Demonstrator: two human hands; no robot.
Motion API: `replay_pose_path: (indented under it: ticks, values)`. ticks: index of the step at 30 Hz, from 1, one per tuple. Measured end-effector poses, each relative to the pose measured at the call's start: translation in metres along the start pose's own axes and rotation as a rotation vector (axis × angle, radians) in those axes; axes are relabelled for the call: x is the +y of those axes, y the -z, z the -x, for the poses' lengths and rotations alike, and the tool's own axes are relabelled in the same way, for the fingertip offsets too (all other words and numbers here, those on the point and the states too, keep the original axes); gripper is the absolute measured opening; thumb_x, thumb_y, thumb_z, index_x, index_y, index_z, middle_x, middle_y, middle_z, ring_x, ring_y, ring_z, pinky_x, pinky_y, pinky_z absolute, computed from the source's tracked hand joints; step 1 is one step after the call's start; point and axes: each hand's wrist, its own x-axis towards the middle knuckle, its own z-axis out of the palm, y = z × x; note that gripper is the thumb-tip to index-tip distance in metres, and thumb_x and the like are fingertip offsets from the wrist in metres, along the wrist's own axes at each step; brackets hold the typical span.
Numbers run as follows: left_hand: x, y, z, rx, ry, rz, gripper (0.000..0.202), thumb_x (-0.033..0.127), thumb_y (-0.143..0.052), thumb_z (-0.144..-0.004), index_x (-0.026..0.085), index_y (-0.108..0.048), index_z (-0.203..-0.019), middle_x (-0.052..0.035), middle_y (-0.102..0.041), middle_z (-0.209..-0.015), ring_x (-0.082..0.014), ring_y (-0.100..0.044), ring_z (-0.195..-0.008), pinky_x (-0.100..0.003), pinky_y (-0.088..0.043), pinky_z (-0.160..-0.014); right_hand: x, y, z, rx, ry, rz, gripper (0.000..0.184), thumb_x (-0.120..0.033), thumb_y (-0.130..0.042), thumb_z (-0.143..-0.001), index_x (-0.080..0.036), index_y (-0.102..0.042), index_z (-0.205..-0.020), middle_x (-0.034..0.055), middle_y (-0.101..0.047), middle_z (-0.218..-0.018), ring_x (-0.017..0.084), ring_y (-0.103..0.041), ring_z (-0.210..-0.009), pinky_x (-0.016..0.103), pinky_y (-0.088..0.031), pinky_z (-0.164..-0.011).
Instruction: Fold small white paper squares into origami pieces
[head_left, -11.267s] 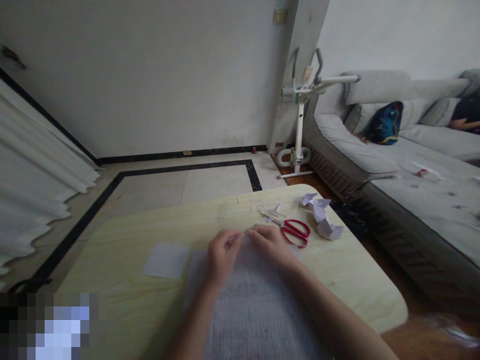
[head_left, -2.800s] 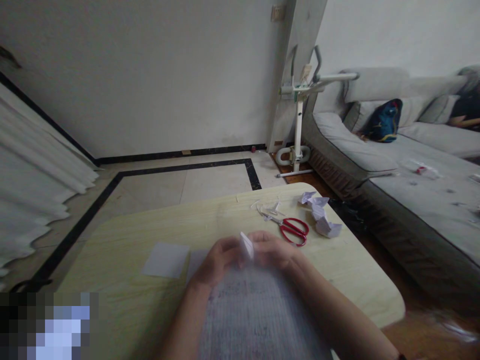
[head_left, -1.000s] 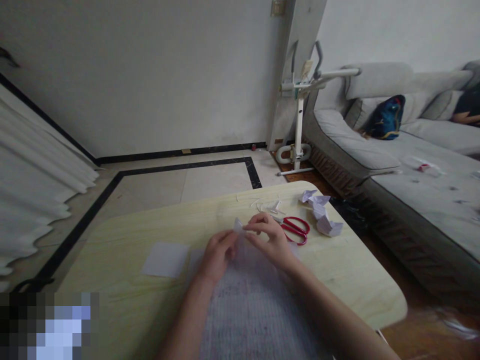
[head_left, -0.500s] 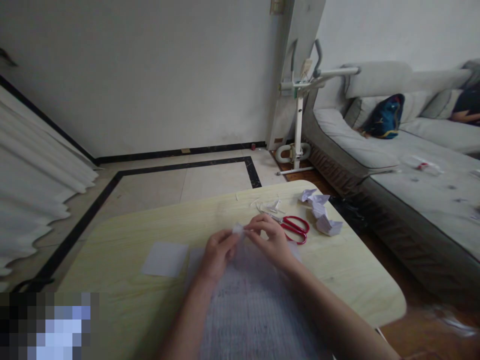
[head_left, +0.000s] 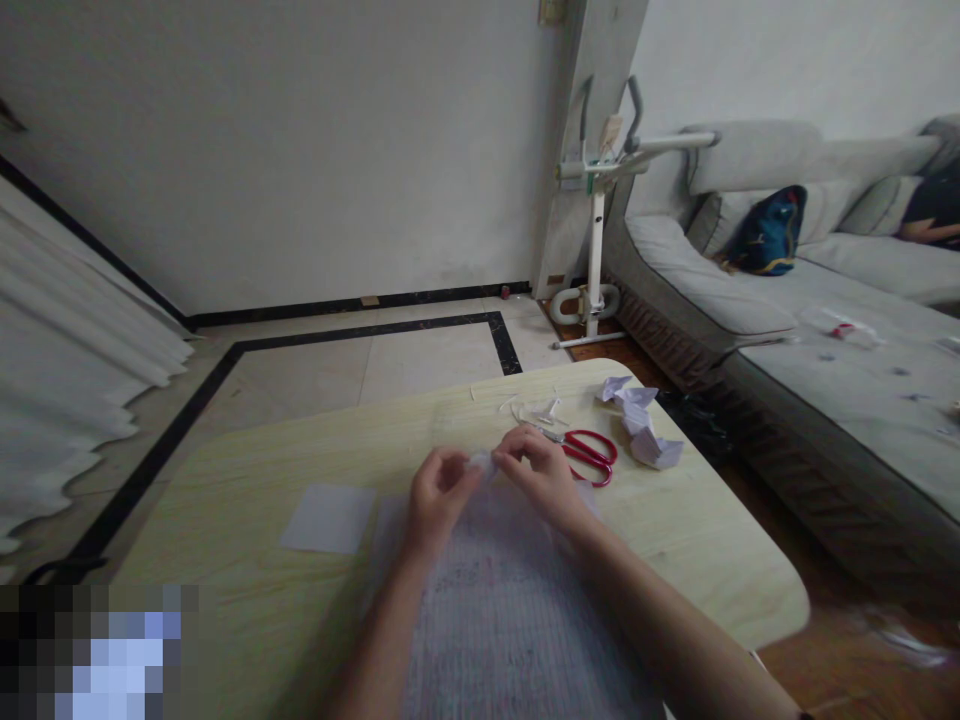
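Between my hands is a small piece of folded white paper [head_left: 481, 461], partly covered by the fingers. My left hand [head_left: 439, 497] pinches its left side, and my right hand [head_left: 534, 475] pinches its right side with thumb and forefinger. Both hands are above a large written sheet [head_left: 510, 610] that lies on the table under my forearms. Just beyond my right hand rest red-handled scissors [head_left: 591, 457], their blades partly hidden. To the left lies a square of white paper [head_left: 328, 518].
Folded paper shapes [head_left: 641, 425] sit at the table's far right corner, with white scraps [head_left: 541, 410] beside the scissors. The pale wooden table [head_left: 720, 560] has rounded corners. Past it stand a white exercise machine [head_left: 596, 230] and a grey sofa [head_left: 847, 400] with a blue bag [head_left: 772, 232].
My left hand has turned slightly, its thumb now lying along the paper piece. My right fingers have shifted a little on its right side. The things on the table stay put.
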Motion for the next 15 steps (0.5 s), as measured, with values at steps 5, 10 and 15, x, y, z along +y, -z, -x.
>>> replay_pose_path:
  ticks: [5, 10, 15]
  values:
    - [-0.002, -0.002, 0.002, -0.010, -0.152, -0.112, 0.034, 0.030, -0.071, -0.072, 0.019, -0.064, -0.104, -0.0008, -0.057, -0.082, -0.0112, -0.054, -0.067, -0.021, -0.045, -0.061, 0.003, 0.003, -0.002, -0.057, -0.061, -0.051, 0.016, -0.026, -0.063, -0.083, -0.018, -0.062, -0.070, 0.0020, -0.060, -0.075, 0.015, -0.056, -0.072, 0.028, -0.043, -0.067]
    - [0.001, -0.001, 0.001, -0.069, -0.252, -0.152, 0.015, 0.027, -0.067, -0.075, 0.018, -0.069, -0.088, -0.0046, -0.060, -0.093, -0.0147, -0.059, -0.080, -0.023, -0.047, -0.070, 0.009, 0.002, -0.001, -0.080, -0.124, -0.068, 0.015, -0.029, -0.062, -0.083, -0.018, -0.064, -0.074, 0.0012, -0.061, -0.072, 0.015, -0.056, -0.070, 0.027, -0.044, -0.066]
    - [-0.003, 0.000, 0.000, -0.039, -0.082, -0.096, 0.020, 0.032, -0.067, -0.075, 0.017, -0.067, -0.087, -0.0034, -0.066, -0.080, -0.0167, -0.062, -0.076, -0.025, -0.048, -0.069, 0.010, -0.001, 0.000, -0.109, -0.187, -0.099, 0.018, -0.033, -0.065, -0.081, -0.018, -0.066, -0.092, 0.0037, -0.066, -0.081, 0.017, -0.060, -0.075, 0.028, -0.046, -0.067]
